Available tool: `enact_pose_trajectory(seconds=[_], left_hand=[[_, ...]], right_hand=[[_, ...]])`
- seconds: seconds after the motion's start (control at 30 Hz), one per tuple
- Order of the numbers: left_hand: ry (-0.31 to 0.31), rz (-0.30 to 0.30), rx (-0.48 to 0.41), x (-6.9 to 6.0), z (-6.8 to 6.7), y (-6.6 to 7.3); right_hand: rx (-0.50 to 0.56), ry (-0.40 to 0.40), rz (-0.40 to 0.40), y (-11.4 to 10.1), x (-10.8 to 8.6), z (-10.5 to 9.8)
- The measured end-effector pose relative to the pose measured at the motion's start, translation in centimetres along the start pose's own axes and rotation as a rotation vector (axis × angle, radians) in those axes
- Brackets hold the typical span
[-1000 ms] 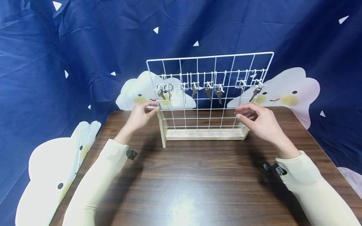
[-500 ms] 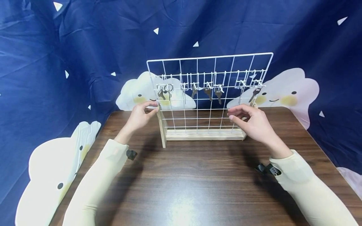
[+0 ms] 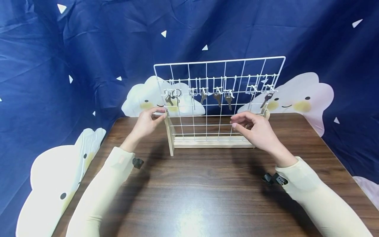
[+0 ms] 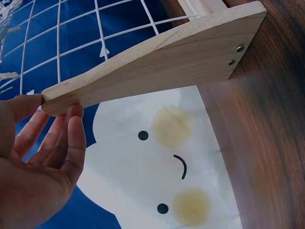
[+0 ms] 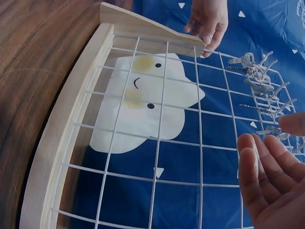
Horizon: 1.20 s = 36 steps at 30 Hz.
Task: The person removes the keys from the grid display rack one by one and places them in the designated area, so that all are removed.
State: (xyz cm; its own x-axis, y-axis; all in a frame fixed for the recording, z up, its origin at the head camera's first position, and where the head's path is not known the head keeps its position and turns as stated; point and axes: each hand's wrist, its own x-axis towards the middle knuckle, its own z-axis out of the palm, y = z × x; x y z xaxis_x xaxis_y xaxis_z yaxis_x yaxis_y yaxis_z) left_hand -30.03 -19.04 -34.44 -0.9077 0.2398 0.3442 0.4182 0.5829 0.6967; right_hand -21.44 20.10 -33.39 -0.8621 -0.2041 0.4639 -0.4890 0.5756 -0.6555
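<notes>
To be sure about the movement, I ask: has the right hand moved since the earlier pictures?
Yes. In the head view, the right hand has moved left, away from the rack's right wooden side panel.

A blue cloth (image 3: 112, 42) (smiling clouds (image 3: 137, 93) on it) hangs behind a brown table (image 3: 177, 177).

Passage: between left grip (image 3: 145, 123) and right grip (image 3: 255, 128) | Barrier: wire grid (image 3: 206, 104) behind | Above: hanging keys (image 3: 228, 98) | Below: wooden base (image 3: 210, 144)
</notes>
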Motion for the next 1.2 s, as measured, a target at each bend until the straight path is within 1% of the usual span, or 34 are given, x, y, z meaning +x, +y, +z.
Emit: enact_pose_trajectory(seconds=[0.17,0.33,0.43,0.7,0.9,1.2], left_hand=[[0.001,-0.002,0.000,-0.1,0.0,0.1],[0.004,-0.001,-0.003,-0.1,0.0,0.1],[0.007,0.000,-0.001,-0.1,0.0,0.1],[0.005,-0.016,0.002,-0.1,0.0,0.1],[0.007,-0.018,0.003,0.0,0.0,0.1],[0.011,-0.012,0.007,0.0,0.0,0.1]], right_hand=[[0.055,-0.007,0.024,-0.3,0.1,0.5],[0.115,-0.046,0.048,-0.9,0.3,1.0],[0.134,-0.064,0.047,-1.1,0.5,1.4],[0.172,-0.080,0.033,-1.3,1.0,2.1],[0.237,-0.092,0.039,-1.8,1.4,2.6],[0.261,-0.111,0.045,-2.7,2.0,3.5]])
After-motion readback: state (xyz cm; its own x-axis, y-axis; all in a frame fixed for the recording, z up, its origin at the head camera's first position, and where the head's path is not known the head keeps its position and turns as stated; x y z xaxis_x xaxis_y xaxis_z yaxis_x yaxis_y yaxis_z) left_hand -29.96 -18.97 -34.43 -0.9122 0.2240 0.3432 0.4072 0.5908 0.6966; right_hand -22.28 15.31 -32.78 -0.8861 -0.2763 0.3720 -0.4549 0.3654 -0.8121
